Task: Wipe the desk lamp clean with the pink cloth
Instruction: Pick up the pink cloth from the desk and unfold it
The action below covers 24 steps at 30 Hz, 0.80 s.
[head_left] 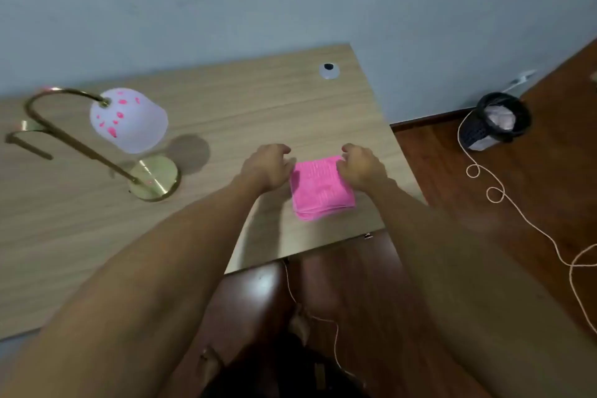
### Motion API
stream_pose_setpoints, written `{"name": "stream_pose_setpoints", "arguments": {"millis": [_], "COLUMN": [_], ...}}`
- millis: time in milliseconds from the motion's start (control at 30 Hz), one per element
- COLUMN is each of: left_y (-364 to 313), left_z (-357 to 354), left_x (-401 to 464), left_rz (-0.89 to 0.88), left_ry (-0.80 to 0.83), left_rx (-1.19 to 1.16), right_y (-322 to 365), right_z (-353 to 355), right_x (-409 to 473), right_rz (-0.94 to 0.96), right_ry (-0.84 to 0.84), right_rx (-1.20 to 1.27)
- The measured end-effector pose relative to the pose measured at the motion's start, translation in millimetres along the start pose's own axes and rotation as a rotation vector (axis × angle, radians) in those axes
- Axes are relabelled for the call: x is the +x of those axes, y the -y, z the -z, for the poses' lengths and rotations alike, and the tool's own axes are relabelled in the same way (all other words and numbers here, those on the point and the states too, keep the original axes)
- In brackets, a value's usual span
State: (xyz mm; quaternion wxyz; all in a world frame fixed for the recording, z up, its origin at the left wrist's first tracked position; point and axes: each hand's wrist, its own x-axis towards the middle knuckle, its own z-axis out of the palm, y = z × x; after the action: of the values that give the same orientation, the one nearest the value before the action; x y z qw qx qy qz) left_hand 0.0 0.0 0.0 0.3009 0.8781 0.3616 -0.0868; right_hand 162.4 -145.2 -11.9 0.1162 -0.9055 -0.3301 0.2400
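A folded pink cloth (318, 192) lies flat on the wooden desk (258, 100), near its right front corner. My left hand (268, 166) rests at the cloth's far left corner and my right hand (360, 166) at its far right corner, fingers curled down onto the fabric's edge. Whether the fingers pinch the cloth is hidden. The desk lamp (129, 121) stands to the left: a white shade with pink smears, a curved brass arm and a round brass base (155, 178).
A round cable hole (329, 69) sits near the desk's back right corner. Right of the desk, on the dark wooden floor, stands a black mesh bin (496, 121). A thin cord (517, 210) loops across the floor. A grey wall lies behind.
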Motion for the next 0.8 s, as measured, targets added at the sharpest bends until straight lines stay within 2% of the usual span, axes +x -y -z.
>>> {"name": "stream_pose_setpoints", "arguments": {"millis": [167,267,400,467,633,700,800], "left_y": [2,4,3,4,5,5,0], "left_z": [-32,-48,-61,-64,-56,-46,-14], "left_x": [11,18,23,25,27,25,16], "left_rz": [0.073,0.113,0.141,0.147,0.174,0.199,0.211], "left_ry": [0.048,0.034,-0.014,0.002,0.035,0.005,0.012], "left_rx": [-0.04,-0.037,-0.048,-0.081,-0.188,-0.235,-0.479], "right_y": [-21,-24,-25,-20,-7,-3,5], "right_z": [-26,-34,-46,-42,-13,-2,19], "right_x": [25,37,46,46,36,33,28], "right_rz": [-0.114,-0.196,-0.189,-0.135,-0.011,-0.001,-0.023], "right_ry": [0.035,-0.002,0.027,0.098,0.411,0.424,0.414], "right_rx": [0.234,0.392,0.519,0.619,0.7,0.706,0.77]}}
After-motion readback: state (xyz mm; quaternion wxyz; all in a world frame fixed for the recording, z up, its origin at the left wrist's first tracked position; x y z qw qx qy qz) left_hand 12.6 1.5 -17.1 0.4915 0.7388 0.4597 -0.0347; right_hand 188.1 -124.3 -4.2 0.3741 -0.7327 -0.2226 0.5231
